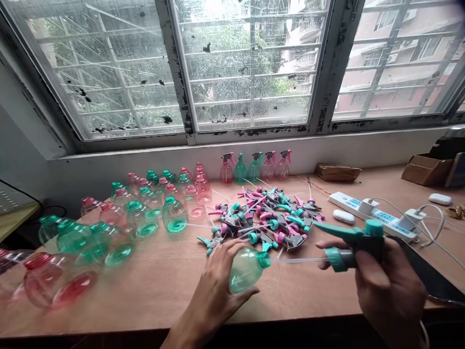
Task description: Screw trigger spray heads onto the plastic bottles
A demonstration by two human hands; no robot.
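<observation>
My left hand [214,286] is wrapped round a small clear green bottle [246,267], held on its side with its neck pointing right. My right hand [385,281] grips a teal and grey trigger spray head [354,242]. The head's thin clear dip tube [296,260] reaches left to the bottle's mouth. Both hands hover over the front part of the wooden table [163,281].
A pile of loose pink and teal spray heads [267,218] lies mid-table. Several empty green and pink bottles [145,213] lie at the left. Several assembled spray bottles [254,167] stand by the wall. A white power strip [374,213], a dark phone [432,276] and cardboard boxes [426,169] sit at the right.
</observation>
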